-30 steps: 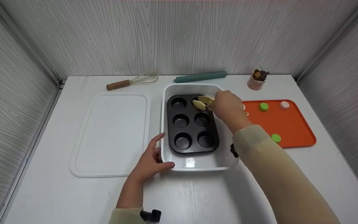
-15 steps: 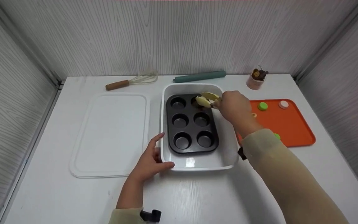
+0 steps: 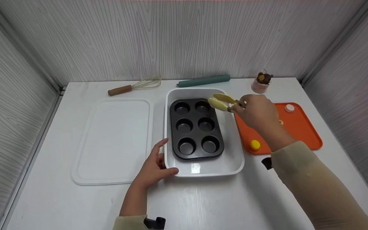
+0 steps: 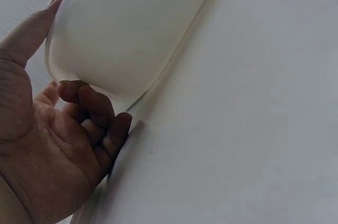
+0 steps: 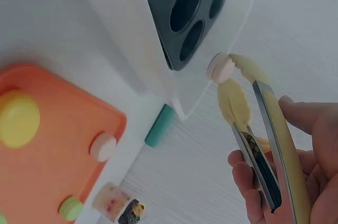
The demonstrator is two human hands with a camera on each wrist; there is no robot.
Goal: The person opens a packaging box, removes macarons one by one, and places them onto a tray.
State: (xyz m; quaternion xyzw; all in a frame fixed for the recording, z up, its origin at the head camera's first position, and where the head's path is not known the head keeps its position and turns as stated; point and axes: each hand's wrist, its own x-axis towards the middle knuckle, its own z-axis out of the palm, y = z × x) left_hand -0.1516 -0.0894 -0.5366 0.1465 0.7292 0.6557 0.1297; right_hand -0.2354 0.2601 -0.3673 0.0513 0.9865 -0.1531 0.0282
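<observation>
In the head view my right hand point(image 3: 260, 111) grips yellow-tipped tongs point(image 3: 219, 103) above the far right part of a white plastic container point(image 3: 204, 169). The right wrist view shows a pale pink macaron point(image 5: 220, 67) between the tong tips. Inside the container lies a black muffin tin point(image 3: 195, 128), whose cups look bare in the head view. My left hand point(image 3: 152, 167) holds the container's near left corner, thumb on the rim and index finger along the side. Its other fingers curl against the wall in the left wrist view.
An orange tray point(image 3: 305, 137) at right bears a yellow macaron point(image 3: 255, 145), a pink macaron point(image 3: 289, 108) and green ones point(image 5: 71, 208). At the back lie a whisk point(image 3: 120, 90), a teal rolling pin point(image 3: 203, 80) and a small filled cup point(image 3: 260, 87). A white lid point(image 3: 117, 140) lies at left.
My right hand has moved the tongs rightward, up and away from the tin's far right cup, over the container's right side. The left hand has stayed at the corner.
</observation>
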